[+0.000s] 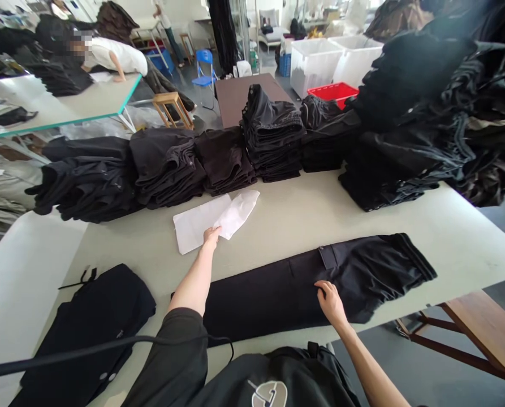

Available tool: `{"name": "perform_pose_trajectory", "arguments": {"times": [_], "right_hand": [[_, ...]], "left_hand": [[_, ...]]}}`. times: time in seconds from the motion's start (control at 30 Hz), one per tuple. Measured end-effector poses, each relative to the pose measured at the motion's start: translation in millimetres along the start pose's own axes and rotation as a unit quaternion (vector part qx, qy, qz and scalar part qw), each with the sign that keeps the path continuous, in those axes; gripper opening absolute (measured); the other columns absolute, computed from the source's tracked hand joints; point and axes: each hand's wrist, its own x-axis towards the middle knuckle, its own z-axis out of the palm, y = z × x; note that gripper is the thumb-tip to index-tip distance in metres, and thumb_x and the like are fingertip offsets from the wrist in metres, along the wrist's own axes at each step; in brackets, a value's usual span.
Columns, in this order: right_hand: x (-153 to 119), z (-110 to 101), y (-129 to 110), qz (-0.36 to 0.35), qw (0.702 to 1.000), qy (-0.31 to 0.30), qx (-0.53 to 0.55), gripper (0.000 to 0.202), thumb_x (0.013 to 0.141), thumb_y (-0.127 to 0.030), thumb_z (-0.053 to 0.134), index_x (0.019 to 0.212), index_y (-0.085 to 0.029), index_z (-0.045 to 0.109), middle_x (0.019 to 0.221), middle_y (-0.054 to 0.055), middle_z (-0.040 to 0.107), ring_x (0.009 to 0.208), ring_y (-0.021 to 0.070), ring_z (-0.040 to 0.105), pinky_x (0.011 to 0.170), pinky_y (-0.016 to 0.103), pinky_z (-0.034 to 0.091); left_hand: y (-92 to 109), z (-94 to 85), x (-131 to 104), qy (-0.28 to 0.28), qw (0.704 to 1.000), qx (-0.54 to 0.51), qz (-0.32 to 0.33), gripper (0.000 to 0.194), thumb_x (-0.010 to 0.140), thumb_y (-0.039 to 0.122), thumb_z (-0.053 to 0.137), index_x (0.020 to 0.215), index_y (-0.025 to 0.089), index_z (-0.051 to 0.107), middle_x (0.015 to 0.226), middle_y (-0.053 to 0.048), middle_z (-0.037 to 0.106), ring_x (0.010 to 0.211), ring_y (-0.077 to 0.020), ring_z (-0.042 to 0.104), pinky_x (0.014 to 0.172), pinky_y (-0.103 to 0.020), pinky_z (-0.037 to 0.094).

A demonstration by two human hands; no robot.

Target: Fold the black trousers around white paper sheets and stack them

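Black trousers (286, 297), long axis roughly left-to-right, gathered end rightward

Past your pale worktop (294, 220), a blue chair (204, 57) stands on a grey floor (422, 373); a wooden stool (167, 98) is near a shiny table (108, 104) with a green edge; two white bins (314, 62) sit behind a red basket (339, 90); a brown bench (490, 330) is at your right.
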Motion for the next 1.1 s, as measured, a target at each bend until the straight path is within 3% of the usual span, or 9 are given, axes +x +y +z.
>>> {"name": "perform_pose_trajectory", "arguments": {"times": [0.2, 0.37, 0.5, 0.6, 0.7, 0.77, 0.87, 1.0, 1.1], "right_hand": [[12, -25, -37, -0.002, 0.998, 0.030, 0.063, 0.027, 0.088, -0.029, 0.046, 0.095, -0.023, 0.071, 0.100, 0.010, 0.075, 0.100, 0.0285, 0.068, 0.096, 0.047, 0.054], [50, -91, -158, -0.185, 0.972, 0.034, 0.137, 0.024, 0.098, -0.031, 0.048, 0.105, -0.024, 0.071, 0.107, 0.009, 0.074, 0.106, 0.0266, 0.067, 0.100, 0.046, 0.052], [58, -146, -266, -0.343, 0.921, -0.031, 0.184, 0.030, 0.100, -0.037, 0.056, 0.126, -0.026, 0.065, 0.133, 0.010, 0.066, 0.128, 0.0283, 0.059, 0.110, 0.052, 0.046], [52, -163, -319, -0.409, 0.873, -0.144, 0.223, 0.042, 0.096, -0.049, 0.065, 0.130, -0.024, 0.063, 0.138, 0.010, 0.063, 0.133, 0.0281, 0.055, 0.114, 0.049, 0.044], [40, -158, -344, -0.404, 0.829, -0.275, 0.271, 0.047, 0.092, -0.057, 0.069, 0.119, -0.020, 0.065, 0.121, 0.008, 0.070, 0.116, 0.0239, 0.063, 0.103, 0.041, 0.050], [32, -149, -349, -0.366, 0.811, -0.353, 0.289, 0.047, 0.089, -0.060, 0.070, 0.110, -0.018, 0.065, 0.095, 0.003, 0.071, 0.090, 0.0180, 0.067, 0.082, 0.032, 0.054], [21, -141, -352, -0.301, 0.795, -0.439, 0.291, 0.044, 0.088, -0.062, 0.069, 0.088, -0.018, 0.063, 0.063, -0.006, 0.054, 0.056, 0.0104, 0.052, 0.054, 0.024, 0.042], [9, -139, -358, -0.293, 0.761, -0.468, 0.340, 0.047, 0.086, -0.059, 0.073, 0.069, -0.019, 0.056, 0.062, -0.006, 0.049, 0.058, 0.0084, 0.044, 0.056, 0.024, 0.037], [0, -136, -364, -0.290, 0.741, -0.468, 0.383, 0.042, 0.083, -0.057, 0.077, 0.081, -0.018, 0.061, 0.075, -0.003, 0.055, 0.069, 0.0102, 0.047, 0.065, 0.025, 0.041]], "left_hand": [[46, -31.3, -51, 0.006, 0.985, 0.039, 0.166, 0.009, 0.079, 0.027, 0.064, 0.081, 0.018, 0.062, 0.076, -0.001, 0.063, 0.082, -0.0182, 0.059, 0.075, -0.026, 0.048], [96, -96.4, -168, -0.151, 0.890, 0.137, 0.409, 0.016, 0.087, 0.035, 0.060, 0.093, 0.020, 0.063, 0.086, -0.001, 0.067, 0.083, -0.0171, 0.060, 0.083, -0.027, 0.049], [119, -140.6, -260, -0.270, 0.838, 0.117, 0.459, 0.022, 0.091, 0.037, 0.059, 0.102, 0.020, 0.067, 0.089, -0.002, 0.071, 0.082, -0.0161, 0.064, 0.078, -0.026, 0.052], [122, -161.9, -303, -0.297, 0.822, 0.086, 0.478, 0.021, 0.092, 0.037, 0.061, 0.100, 0.019, 0.071, 0.083, -0.002, 0.071, 0.074, -0.0142, 0.063, 0.069, -0.024, 0.051], [117, -177.7, -329, -0.265, 0.827, 0.058, 0.492, 0.023, 0.092, 0.039, 0.063, 0.094, 0.019, 0.074, 0.075, 0.000, 0.068, 0.066, -0.0118, 0.059, 0.060, -0.021, 0.046], [112, -186.9, -339, -0.236, 0.838, 0.046, 0.490, 0.025, 0.092, 0.040, 0.064, 0.091, 0.018, 0.075, 0.070, 0.001, 0.064, 0.060, -0.0101, 0.054, 0.054, -0.020, 0.042], [101, -198.5, -350, -0.204, 0.854, 0.029, 0.478, 0.026, 0.092, 0.041, 0.064, 0.091, 0.017, 0.075, 0.063, 0.003, 0.058, 0.054, -0.0082, 0.046, 0.049, -0.021, 0.034], [86, -208.5, -356, -0.230, 0.859, 0.007, 0.457, 0.030, 0.093, 0.043, 0.064, 0.099, 0.016, 0.074, 0.058, 0.005, 0.049, 0.049, -0.0075, 0.036, 0.046, -0.022, 0.027], [79, -212.7, -360, -0.236, 0.861, -0.003, 0.450, 0.029, 0.093, 0.044, 0.063, 0.097, 0.017, 0.072, 0.059, 0.005, 0.048, 0.049, -0.0077, 0.036, 0.046, -0.022, 0.027]]}}
